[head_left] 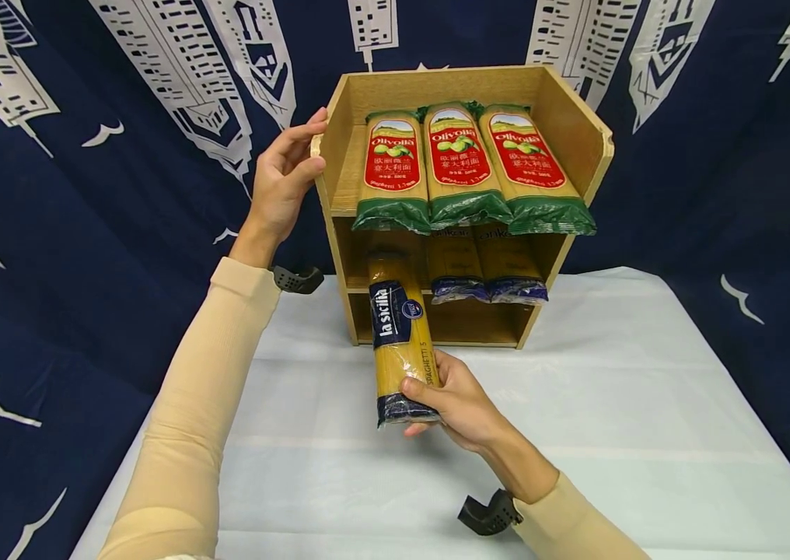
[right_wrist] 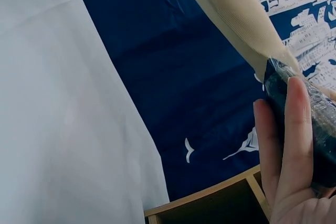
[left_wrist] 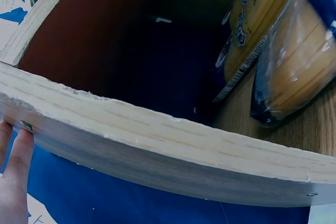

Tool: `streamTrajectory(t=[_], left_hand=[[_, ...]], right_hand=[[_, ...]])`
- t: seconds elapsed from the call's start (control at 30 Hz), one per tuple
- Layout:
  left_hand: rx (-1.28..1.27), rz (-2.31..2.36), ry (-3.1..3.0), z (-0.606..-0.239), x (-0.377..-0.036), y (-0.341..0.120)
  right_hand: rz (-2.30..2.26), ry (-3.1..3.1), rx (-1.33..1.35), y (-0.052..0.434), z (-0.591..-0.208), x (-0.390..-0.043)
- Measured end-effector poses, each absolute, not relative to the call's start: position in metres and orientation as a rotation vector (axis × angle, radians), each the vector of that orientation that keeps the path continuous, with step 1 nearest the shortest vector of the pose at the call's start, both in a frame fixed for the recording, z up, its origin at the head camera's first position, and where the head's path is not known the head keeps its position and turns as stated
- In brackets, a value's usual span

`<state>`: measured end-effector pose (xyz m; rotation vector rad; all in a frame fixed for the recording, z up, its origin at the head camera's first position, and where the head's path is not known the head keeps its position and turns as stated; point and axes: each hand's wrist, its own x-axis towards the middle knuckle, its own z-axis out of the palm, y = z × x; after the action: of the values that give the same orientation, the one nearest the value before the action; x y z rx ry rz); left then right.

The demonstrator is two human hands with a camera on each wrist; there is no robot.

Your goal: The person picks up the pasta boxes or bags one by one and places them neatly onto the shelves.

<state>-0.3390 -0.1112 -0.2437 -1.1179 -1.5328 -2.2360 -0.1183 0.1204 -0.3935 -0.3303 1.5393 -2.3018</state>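
Spaghetti packet: long clear plastic packet of yellow spaghetti with dark blue bands and a "la sicilia" label (head_left: 400, 342), at centre of the head view, its far end inside the middle shelf opening, its near end sticking out over the worktop.
Right hand: right hand (head_left: 456, 404) grips the near, dark blue end of the spaghetti packet, fingers (right_wrist: 291, 145) curled round it from below and thumb on top; the right wrist view shows the fingers wrapped over the crinkled wrap at right of frame.
Left hand: left hand (head_left: 284, 177) rests on the left side wall of the rack, upper left of centre, fingers fairly straight, fingertips on the top front corner; in the left wrist view only two fingertips (left_wrist: 14, 153) show, at the lower left, against the pale board edge.
Rack: small light wooden three-level shelf rack (head_left: 580, 117), standing at the far edge of the worktop.
Top shelf: three red-and-green "Olivoila" pasta packets (head_left: 461, 163) lie side by side, ends overhanging the front.
Middle shelf: two more yellow packets with dark blue ends (head_left: 489, 272) lie just right of the held one.
Worktop: white cloth-covered worktop (head_left: 647, 435), lower half of the frame.
Backdrop: navy fabric printed with white buildings (head_left: 87, 155), behind and around.
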Motion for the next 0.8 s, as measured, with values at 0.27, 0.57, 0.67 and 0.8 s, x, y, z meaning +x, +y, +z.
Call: streamTrajectory(t=[0.27, 0.57, 0.67, 0.8], left_hand=[[-1.124, -2.244, -1.533, -0.244, -0.34, -0.112], [-1.138, -2.228, -1.538, -0.245, -0.34, -0.111], [-1.141, -2.221, -1.533, -0.245, -0.34, -0.112], [-1.144, -2.22, -1.529, -0.245, -0.341, -0.112]], right_hand=[[-2.373, 1.39, -0.363, 0.118, -0.384, -0.132], [-2.41, 1.412, -0.385, 0.124, -0.388, -0.15], [-2.423, 1.428, -0.366, 0.125, -0.387, -0.156], [-2.454, 1.425, -0.33, 0.126, -0.386, -0.163]])
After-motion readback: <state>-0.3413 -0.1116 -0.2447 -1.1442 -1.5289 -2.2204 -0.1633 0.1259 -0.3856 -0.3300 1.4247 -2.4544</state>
